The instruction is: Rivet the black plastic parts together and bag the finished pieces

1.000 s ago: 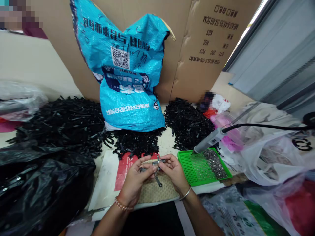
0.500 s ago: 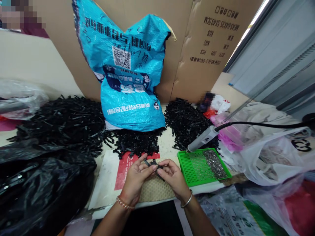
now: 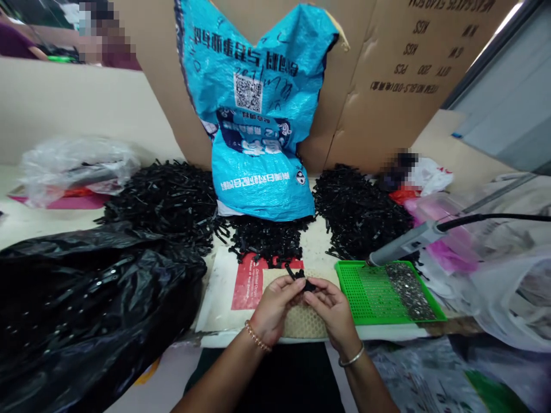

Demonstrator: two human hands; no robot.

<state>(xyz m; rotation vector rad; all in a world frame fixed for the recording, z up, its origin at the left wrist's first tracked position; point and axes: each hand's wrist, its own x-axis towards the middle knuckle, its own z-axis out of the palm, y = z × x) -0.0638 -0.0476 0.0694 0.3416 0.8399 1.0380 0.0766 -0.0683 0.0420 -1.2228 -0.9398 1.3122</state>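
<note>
Both hands meet just above the near edge of the counter point(image 3: 310, 244), over a beige honeycomb mat point(image 3: 303, 324) that gives small pieces a non-slip place to land. The left hand point(image 3: 272, 307) and the right hand point(image 3: 333, 310) each pinch one end of a small black part point(image 3: 301, 281) between thumb and fingertips, so it is held up in front of the eyes rather than laid down. Just right of the right hand sits a green tray point(image 3: 365, 292) with a heap of tiny metal screws point(image 3: 407, 287), and an electric screwdriver point(image 3: 407, 244) rests its tip at the tray's far edge, within easy reach. Beyond the hands lie piles of black parts point(image 3: 172, 198), fed from a blue sack point(image 3: 258, 109) propped behind. A black plastic bag point(image 3: 86, 298) bulges well to the left.
</note>
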